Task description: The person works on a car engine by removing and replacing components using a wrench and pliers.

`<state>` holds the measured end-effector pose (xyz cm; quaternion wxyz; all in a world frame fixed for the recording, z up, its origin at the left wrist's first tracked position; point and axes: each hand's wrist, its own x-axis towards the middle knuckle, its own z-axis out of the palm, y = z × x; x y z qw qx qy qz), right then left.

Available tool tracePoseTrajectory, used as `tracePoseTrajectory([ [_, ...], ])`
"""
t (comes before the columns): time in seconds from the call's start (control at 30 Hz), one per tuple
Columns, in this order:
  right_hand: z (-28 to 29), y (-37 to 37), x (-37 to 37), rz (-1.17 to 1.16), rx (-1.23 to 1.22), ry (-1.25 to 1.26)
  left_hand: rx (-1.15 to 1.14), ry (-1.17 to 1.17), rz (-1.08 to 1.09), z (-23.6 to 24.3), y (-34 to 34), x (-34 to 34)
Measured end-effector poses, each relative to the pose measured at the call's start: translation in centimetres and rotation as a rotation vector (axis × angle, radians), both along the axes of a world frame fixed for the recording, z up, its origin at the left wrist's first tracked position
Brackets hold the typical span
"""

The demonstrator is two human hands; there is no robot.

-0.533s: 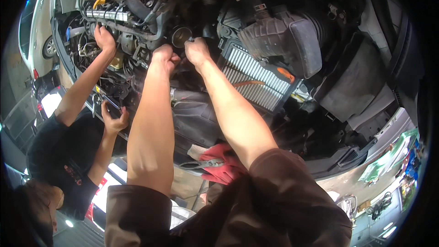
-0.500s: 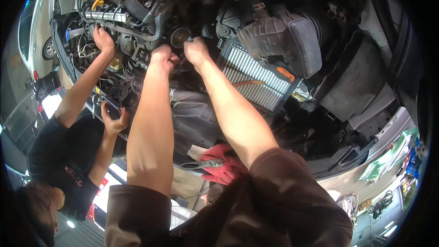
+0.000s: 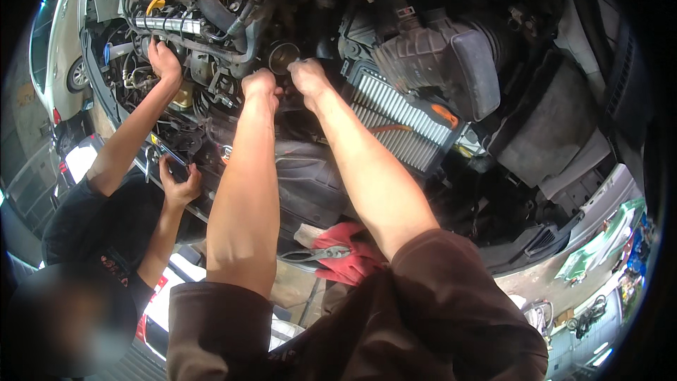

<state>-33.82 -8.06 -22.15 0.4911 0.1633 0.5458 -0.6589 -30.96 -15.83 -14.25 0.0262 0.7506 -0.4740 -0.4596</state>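
Deep in an open engine bay, both my hands reach in beside a round metal throttle opening (image 3: 283, 58). My left hand (image 3: 261, 87) is at its lower left, the fingers curled closed; whatever may be inside them is hidden. Close to the opening's right rim, my right hand (image 3: 308, 77) is also closed, its fingertips pressed together by the edge. I cannot make out what it grips. Right of my right forearm lies a pleated air filter (image 3: 395, 116) in its housing, under a black air intake cover (image 3: 423, 56) tilted upward.
A co-worker at left has one hand (image 3: 166, 62) on the engine and another hand (image 3: 181, 182) near a dark object. Pliers (image 3: 317, 253) and a red glove (image 3: 352, 261) lie at the car's front edge. An orange-handled tool (image 3: 444, 116) rests by the filter.
The view has shifted slightly. My left hand has turned a little and its fingers look more tucked. Both hands stay by the throttle opening; the co-worker's hands are nearly unchanged.
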Motion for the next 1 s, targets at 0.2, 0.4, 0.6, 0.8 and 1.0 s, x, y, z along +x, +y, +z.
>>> tracePoseTrajectory([
  [0.2,8.5,1.6,-0.4,0.009,0.103,0.004,-0.027,0.08,0.126,-0.5,-1.1,1.4],
  [0.4,8.2,2.2,-1.4,-0.153,-0.062,-0.323,0.011,0.124,0.174,0.1,-0.5,0.5],
  [0.6,8.1,2.2,-1.3,-0.26,-0.144,-0.422,-0.031,0.065,-0.115,2.7,1.2,1.1],
  [0.8,7.5,2.7,-0.7,-0.242,-0.203,-0.43,-0.659,-0.017,-0.79,12.2,10.5,4.0],
  [1.0,7.3,1.0,0.1,-0.384,-0.226,-0.532,-0.383,0.281,-0.611,21.2,17.0,11.7],
])
